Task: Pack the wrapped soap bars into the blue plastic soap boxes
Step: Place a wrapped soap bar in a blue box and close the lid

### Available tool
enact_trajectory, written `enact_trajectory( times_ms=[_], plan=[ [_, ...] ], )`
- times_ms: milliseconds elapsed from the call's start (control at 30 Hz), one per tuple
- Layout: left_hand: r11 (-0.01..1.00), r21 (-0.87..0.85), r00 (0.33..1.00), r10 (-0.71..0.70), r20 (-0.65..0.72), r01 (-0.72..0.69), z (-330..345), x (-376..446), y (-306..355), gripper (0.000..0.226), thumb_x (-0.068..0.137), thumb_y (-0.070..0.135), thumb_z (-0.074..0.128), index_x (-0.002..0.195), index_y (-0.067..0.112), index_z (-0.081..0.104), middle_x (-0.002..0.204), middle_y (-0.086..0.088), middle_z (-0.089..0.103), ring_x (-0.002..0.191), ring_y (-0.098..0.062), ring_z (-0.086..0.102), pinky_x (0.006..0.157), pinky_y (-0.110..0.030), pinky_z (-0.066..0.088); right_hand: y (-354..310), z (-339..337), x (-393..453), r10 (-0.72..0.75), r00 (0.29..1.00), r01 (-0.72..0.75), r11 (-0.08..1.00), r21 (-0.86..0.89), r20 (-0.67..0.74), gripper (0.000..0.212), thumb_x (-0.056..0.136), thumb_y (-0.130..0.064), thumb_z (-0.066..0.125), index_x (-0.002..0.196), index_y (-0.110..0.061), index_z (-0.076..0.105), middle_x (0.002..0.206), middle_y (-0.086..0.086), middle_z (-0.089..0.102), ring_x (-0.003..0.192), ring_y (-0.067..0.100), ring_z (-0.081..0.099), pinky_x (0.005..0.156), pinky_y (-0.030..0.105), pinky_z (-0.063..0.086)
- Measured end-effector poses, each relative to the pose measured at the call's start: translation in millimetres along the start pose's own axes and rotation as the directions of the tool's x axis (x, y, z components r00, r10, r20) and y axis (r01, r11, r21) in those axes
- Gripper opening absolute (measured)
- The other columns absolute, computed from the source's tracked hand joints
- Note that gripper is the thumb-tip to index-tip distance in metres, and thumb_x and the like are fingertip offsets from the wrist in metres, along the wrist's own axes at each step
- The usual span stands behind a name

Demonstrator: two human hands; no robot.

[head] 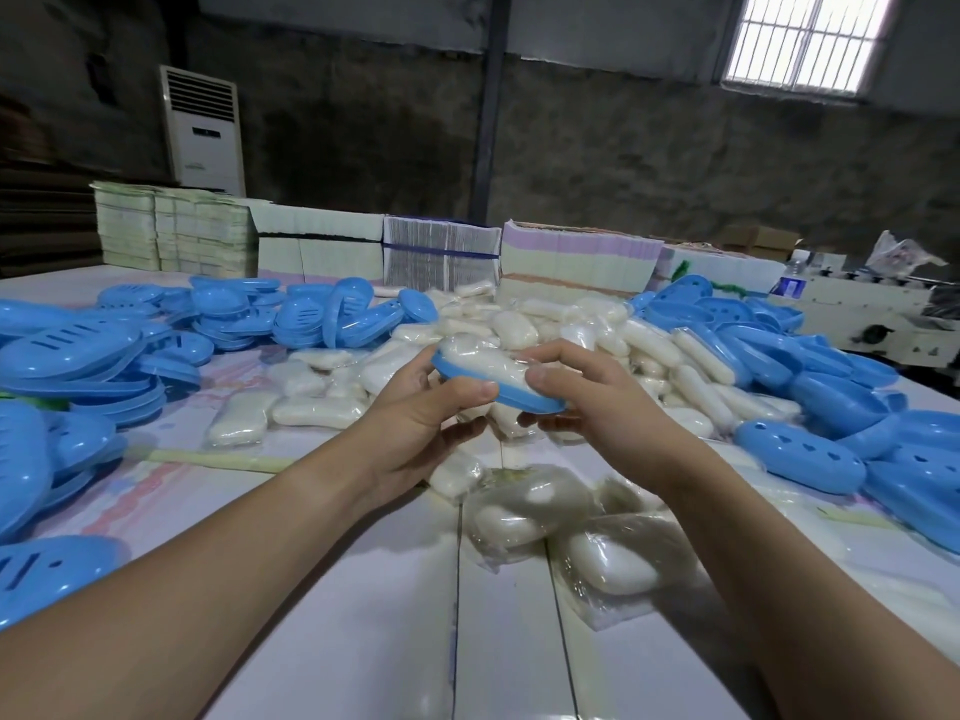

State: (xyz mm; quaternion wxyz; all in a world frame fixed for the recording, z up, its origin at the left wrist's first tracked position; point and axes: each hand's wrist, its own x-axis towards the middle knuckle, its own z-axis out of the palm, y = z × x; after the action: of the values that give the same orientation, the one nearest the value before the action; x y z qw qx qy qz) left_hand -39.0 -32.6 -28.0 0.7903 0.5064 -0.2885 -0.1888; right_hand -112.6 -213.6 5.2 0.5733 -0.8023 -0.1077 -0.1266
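Above the table's middle I hold a blue plastic soap box half [524,399] with a wrapped white soap bar [483,362] lying in it. My left hand [415,413] grips the box's left end, thumb along its near rim. My right hand [576,392] holds the right end, with its thumb pressing on the soap. A heap of wrapped soap bars [571,324] lies behind my hands. Several more wrapped bars [597,558] lie on the table in front of me.
Piles of blue box halves lie at the left [78,356], back [322,314] and right [831,407] of the white table [363,589]. Stacks of flat cartons [441,252] line the far edge. A white air conditioner [202,129] stands by the wall.
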Motion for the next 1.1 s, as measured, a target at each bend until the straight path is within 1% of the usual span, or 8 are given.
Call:
enact_trajectory(
  times_ms=[200,300,533,633,733,900,967,1100],
  plan=[
    [0.993,0.116,0.998,0.006,0.063,-0.014,0.1,0.4,3.5,0.069,0.06,0.017,0.086,0.122,0.023,0.057,0.098,0.003,0.074,0.084,-0.011,0.068,0.07,-0.024,0.057,4.5,-8.6,5.0,0.078,0.997,-0.078,0.975,0.21,0.012,0.022,0.077,-0.021,0.066,0.095,-0.025,0.077,0.085,0.001,0.07,0.067,0.018,0.062,0.064,0.034,0.041],
    [0.972,0.231,0.999,0.028,0.044,-0.037,-0.3,0.4,3.3,0.067,0.063,0.013,0.085,0.121,0.027,0.057,0.094,0.003,0.077,0.079,-0.011,0.071,0.067,-0.023,0.057,6.9,-13.2,6.5,0.101,0.995,-0.102,0.96,0.262,0.018,0.026,0.075,-0.015,0.065,0.096,-0.022,0.078,0.093,0.005,0.07,0.074,0.02,0.057,0.064,0.036,0.04],
    [0.961,0.274,0.999,0.037,0.012,-0.039,1.1,0.2,2.2,0.078,0.049,0.033,0.09,0.12,0.03,0.059,0.098,-0.002,0.078,0.08,-0.013,0.073,0.063,-0.02,0.056,9.7,-22.0,6.1,0.148,0.989,-0.146,0.974,0.171,0.004,0.026,0.083,-0.034,0.062,0.104,-0.028,0.076,0.098,0.004,0.07,0.073,0.019,0.064,0.075,0.04,0.045],
    [0.958,0.285,0.999,0.032,0.012,-0.034,2.2,-0.3,1.5,0.075,0.048,0.032,0.091,0.117,0.032,0.061,0.097,-0.004,0.078,0.077,-0.012,0.073,0.061,-0.02,0.056,10.6,-25.2,5.5,0.15,0.978,-0.138,0.986,0.09,-0.142,0.023,0.087,-0.039,0.06,0.101,-0.03,0.076,0.085,-0.008,0.072,0.068,0.009,0.066,0.064,0.026,0.051],
    [0.95,0.31,0.999,0.033,0.026,-0.039,3.9,-2.7,3.0,0.067,0.046,0.03,0.096,0.104,0.041,0.063,0.092,-0.002,0.079,0.073,-0.01,0.073,0.06,-0.018,0.056,17.6,-31.6,6.9,0.134,0.925,-0.132,0.991,0.028,-0.355,0.014,0.091,-0.027,0.062,0.099,-0.024,0.074,0.073,-0.008,0.07,0.062,0.006,0.061,0.06,0.022,0.049],
    [0.942,0.33,0.998,0.062,0.03,-0.069,10.6,-4.0,5.8,0.042,0.043,0.037,0.086,0.07,0.063,0.067,0.083,0.003,0.078,0.064,-0.006,0.072,0.055,-0.016,0.054,25.4,-76.6,14.5,0.072,0.691,-0.185,0.979,-0.08,-0.719,0.012,0.088,-0.02,0.059,0.093,-0.026,0.068,0.088,-0.003,0.068,0.077,0.014,0.061,0.07,0.031,0.052],
    [0.936,0.344,0.997,0.068,0.021,-0.071,11.7,-2.8,5.0,0.044,0.04,0.038,0.087,0.067,0.065,0.066,0.083,0.005,0.078,0.065,-0.007,0.072,0.055,-0.016,0.054,27.9,-112.0,9.0,-0.011,0.637,-0.344,0.891,-0.296,-0.771,0.017,0.087,-0.027,0.056,0.102,-0.028,0.064,0.094,-0.003,0.066,0.087,0.019,0.061,0.077,0.038,0.052],
    [0.935,0.345,0.997,0.075,0.028,-0.08,11.9,-1.0,4.0,0.065,0.012,0.06,0.095,0.069,0.067,0.065,0.08,0.005,0.078,0.067,-0.006,0.073,0.056,-0.018,0.055,38.5,-190.8,-29.0,0.007,0.607,-0.75,0.335,-0.57,-0.795,0.028,0.091,-0.029,0.046,0.117,-0.025,0.056,0.106,0.006,0.062,0.095,0.027,0.055,0.072,0.035,0.043]
  ],
)
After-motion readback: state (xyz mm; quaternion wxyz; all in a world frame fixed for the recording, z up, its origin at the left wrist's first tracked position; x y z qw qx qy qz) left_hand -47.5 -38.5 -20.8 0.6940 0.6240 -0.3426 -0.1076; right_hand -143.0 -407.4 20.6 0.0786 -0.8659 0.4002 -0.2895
